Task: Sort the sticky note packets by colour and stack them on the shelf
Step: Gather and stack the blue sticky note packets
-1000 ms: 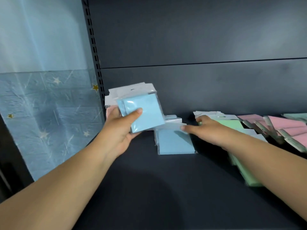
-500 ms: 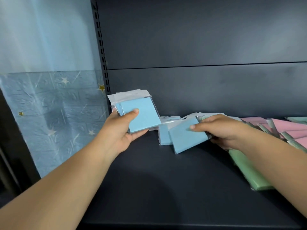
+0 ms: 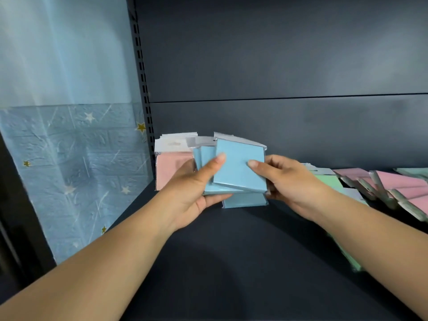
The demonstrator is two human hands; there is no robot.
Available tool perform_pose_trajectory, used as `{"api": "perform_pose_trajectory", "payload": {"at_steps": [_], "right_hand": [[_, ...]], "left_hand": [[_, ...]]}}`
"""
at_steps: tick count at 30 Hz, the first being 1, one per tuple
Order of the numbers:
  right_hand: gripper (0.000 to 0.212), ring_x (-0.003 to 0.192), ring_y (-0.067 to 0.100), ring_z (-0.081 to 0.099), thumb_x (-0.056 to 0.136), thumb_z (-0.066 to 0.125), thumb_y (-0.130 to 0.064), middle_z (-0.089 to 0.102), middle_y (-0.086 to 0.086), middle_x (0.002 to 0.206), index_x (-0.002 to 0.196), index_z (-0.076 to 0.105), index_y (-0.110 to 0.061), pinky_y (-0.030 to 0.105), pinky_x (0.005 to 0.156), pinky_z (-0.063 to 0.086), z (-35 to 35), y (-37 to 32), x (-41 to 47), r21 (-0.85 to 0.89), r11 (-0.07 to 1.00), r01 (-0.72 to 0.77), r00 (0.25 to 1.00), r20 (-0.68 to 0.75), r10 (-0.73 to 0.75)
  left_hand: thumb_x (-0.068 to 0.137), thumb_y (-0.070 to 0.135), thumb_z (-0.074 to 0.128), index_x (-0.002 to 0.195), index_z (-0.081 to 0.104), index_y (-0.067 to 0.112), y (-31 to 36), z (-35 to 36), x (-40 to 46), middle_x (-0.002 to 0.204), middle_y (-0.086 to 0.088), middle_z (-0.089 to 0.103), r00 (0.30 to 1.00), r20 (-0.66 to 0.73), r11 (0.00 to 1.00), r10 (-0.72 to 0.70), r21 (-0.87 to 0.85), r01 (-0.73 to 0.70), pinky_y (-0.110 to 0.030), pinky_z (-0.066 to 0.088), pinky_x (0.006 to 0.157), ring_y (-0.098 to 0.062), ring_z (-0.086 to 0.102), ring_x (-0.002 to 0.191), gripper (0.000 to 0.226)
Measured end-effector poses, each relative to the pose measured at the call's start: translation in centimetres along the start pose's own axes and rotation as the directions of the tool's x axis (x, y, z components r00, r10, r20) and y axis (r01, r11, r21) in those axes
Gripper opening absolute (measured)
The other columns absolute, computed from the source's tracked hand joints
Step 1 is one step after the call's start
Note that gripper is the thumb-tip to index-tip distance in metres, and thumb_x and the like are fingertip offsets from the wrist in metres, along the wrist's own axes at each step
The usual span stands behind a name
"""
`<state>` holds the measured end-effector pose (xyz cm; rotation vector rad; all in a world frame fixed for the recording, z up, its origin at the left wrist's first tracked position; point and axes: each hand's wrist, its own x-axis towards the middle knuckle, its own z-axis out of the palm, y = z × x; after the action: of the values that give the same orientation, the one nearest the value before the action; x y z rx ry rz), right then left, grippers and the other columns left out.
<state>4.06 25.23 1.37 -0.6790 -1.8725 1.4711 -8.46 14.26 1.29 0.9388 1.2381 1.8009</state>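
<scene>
My left hand (image 3: 192, 191) grips a small fan of blue sticky note packets (image 3: 207, 156), thumb on top. My right hand (image 3: 287, 179) pinches another blue packet (image 3: 238, 167) and holds it against the front of that fan. One more blue packet (image 3: 243, 200) lies flat on the dark shelf (image 3: 231, 262) just under both hands. A stack of pink packets (image 3: 168, 170) stands against the shelf's back left corner, partly hidden by my left hand.
Green packets (image 3: 328, 181) lie on the shelf under my right forearm. Loose pink packets (image 3: 398, 184) and a green one (image 3: 414, 171) spread along the right. A perforated upright (image 3: 143, 89) and blue starred wallpaper (image 3: 69, 170) bound the left side.
My right hand lifted a blue packet off the shelf and brought it left onto the packets in my left hand. The camera shifted slightly left.
</scene>
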Motion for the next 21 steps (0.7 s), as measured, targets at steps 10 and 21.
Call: {"api": "perform_pose_trajectory", "payload": {"at_steps": [10,21], "right_hand": [[0.017,0.107,0.02,0.063,0.091,0.052,-0.015,0.068,0.001,0.113,0.105,0.063,-0.016,0.039,0.098,0.047,-0.1,0.2,-0.1,0.179,0.981,-0.071,0.961,0.276,0.019],[0.056,0.11,0.009,0.058,0.079,0.071,-0.027,0.061,-0.01,0.119,0.128,0.045,-0.026,0.032,0.1,0.045,0.0,1.5,-0.1,-0.398,0.908,0.129,0.98,0.193,-0.054]], "left_hand": [[0.087,-0.006,0.047,0.101,0.056,0.027,0.0,0.3,-0.4,0.096,0.003,0.072,0.987,0.156,0.995,0.029,0.092,-0.044,-0.037,0.056,0.081,-0.018,0.068,0.09,0.037],[0.092,0.01,0.053,0.129,0.042,0.025,-0.7,-1.1,-0.1,0.127,0.005,0.056,0.972,0.203,0.786,-0.118,0.617,-0.033,-0.025,0.041,0.102,-0.01,0.053,0.118,0.042]]}}
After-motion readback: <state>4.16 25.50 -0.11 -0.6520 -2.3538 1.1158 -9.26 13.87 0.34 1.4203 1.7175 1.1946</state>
